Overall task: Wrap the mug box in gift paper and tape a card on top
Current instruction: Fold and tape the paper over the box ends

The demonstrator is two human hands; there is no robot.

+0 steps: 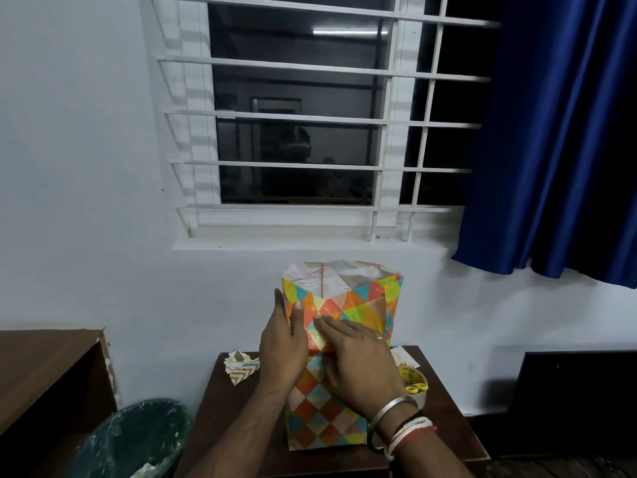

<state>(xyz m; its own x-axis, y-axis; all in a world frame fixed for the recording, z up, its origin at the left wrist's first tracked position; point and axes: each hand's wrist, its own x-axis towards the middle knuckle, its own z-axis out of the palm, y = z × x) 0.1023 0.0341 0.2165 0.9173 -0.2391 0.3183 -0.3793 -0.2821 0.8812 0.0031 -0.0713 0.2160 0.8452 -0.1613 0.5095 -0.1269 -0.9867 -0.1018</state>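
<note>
Toward the front edge of the dark brown desk (444, 415), we steady the multicoloured diamond-patterned paper-wrapped mug box (324, 408), left hand (281, 353) and right hand (358, 360) flat-fingered against it; released too soon, its seam (315, 341) could spring open.

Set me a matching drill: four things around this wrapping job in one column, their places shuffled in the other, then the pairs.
1. paper scraps
2. yellow-handled scissors
3. waste bin
4. blue curtain

A. on the floor, left of the table
B. on the table, right of the wrapped box
C. at the window's right side
D. on the table, left of the wrapped box

Pairs: 1-D, 2-B, 3-A, 4-C
</note>
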